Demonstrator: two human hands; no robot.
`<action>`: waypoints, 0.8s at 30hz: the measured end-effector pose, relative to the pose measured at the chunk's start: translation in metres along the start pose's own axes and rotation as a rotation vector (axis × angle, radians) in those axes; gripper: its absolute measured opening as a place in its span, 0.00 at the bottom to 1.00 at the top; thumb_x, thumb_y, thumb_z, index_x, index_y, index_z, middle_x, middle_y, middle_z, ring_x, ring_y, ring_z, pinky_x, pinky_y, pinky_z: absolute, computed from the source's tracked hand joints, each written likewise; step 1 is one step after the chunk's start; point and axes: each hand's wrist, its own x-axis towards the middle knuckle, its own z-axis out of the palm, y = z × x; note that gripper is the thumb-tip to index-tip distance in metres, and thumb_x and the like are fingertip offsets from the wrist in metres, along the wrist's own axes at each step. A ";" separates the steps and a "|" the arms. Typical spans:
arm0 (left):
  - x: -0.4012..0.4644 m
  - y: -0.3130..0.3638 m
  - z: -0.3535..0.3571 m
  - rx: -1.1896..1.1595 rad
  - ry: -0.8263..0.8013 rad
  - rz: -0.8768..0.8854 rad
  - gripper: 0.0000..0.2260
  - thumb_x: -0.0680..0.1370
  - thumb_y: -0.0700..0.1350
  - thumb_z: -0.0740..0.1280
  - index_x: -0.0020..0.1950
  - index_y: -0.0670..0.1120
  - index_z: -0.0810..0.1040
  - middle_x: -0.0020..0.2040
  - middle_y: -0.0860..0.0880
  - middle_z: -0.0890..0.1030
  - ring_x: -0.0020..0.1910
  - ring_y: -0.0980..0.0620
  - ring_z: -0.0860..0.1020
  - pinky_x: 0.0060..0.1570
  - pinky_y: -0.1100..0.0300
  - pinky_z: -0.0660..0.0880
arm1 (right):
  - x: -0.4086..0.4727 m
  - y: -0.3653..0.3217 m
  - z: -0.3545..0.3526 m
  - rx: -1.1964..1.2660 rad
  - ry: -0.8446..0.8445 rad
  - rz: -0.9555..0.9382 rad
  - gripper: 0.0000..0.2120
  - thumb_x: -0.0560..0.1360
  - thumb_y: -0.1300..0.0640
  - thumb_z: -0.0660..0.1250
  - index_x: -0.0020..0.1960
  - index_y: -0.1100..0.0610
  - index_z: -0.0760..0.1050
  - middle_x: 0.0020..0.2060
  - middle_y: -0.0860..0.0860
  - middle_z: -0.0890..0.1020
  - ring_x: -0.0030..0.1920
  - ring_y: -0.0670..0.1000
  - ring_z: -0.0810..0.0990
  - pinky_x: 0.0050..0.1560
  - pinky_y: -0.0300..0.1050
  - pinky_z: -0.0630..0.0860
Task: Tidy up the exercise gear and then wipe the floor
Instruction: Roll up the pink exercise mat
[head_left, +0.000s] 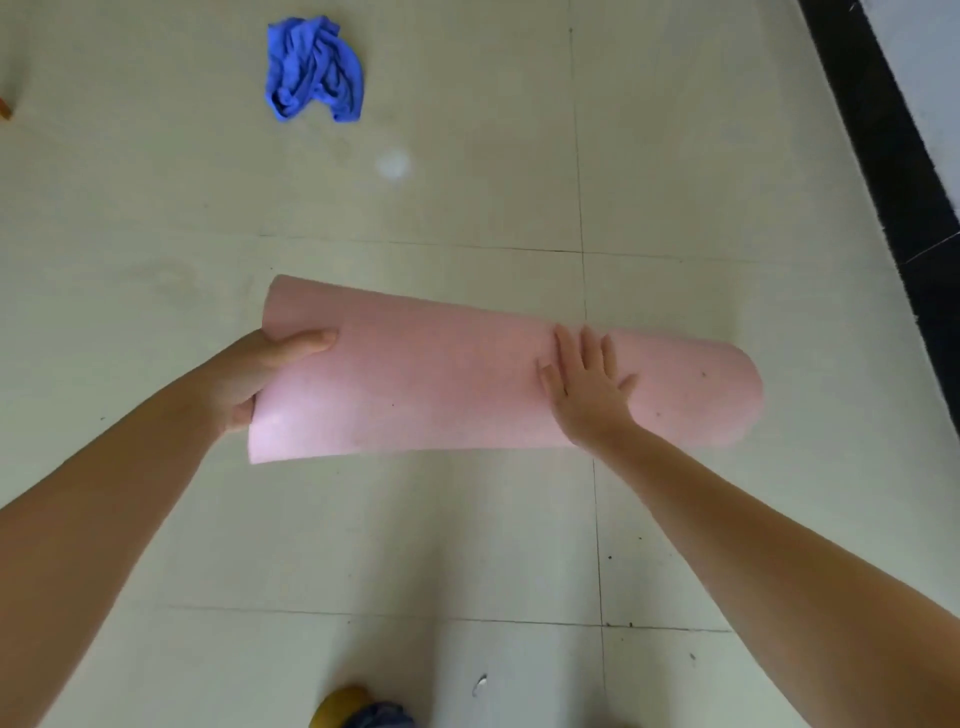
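A rolled pink exercise mat (441, 379) lies across the pale tiled floor (156, 260) in the middle of the view. My left hand (260, 371) grips its left end, thumb on top and fingers underneath. Flat on the roll's right part rests my right hand (589, 382), fingers spread and palm down. A crumpled blue cloth (311, 67) lies on the floor far ahead, apart from the mat.
A black skirting strip (893, 171) runs along the right edge below a white wall. A yellow and blue object (358, 709) sits at the bottom edge. An orange tip (5, 109) shows at the far left. Small dirt specks dot the tiles.
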 end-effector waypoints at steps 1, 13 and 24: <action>-0.020 0.025 0.013 0.017 0.006 0.050 0.33 0.51 0.56 0.77 0.54 0.49 0.79 0.47 0.50 0.85 0.55 0.44 0.80 0.47 0.53 0.76 | -0.015 -0.012 -0.012 0.107 0.008 0.048 0.26 0.82 0.44 0.45 0.78 0.48 0.43 0.78 0.52 0.43 0.77 0.56 0.39 0.71 0.67 0.43; -0.228 0.201 0.145 1.581 -0.219 1.174 0.16 0.66 0.56 0.69 0.49 0.51 0.80 0.41 0.55 0.78 0.40 0.52 0.76 0.40 0.60 0.69 | -0.210 -0.073 -0.225 1.022 0.154 0.025 0.12 0.82 0.59 0.55 0.55 0.53 0.77 0.49 0.51 0.82 0.51 0.51 0.81 0.51 0.48 0.79; -0.239 0.149 0.133 1.619 0.008 1.491 0.18 0.77 0.39 0.51 0.50 0.44 0.81 0.39 0.49 0.77 0.39 0.49 0.74 0.48 0.55 0.67 | -0.250 -0.105 -0.251 0.525 0.143 -0.079 0.29 0.76 0.51 0.65 0.74 0.47 0.57 0.65 0.46 0.73 0.61 0.47 0.74 0.60 0.44 0.72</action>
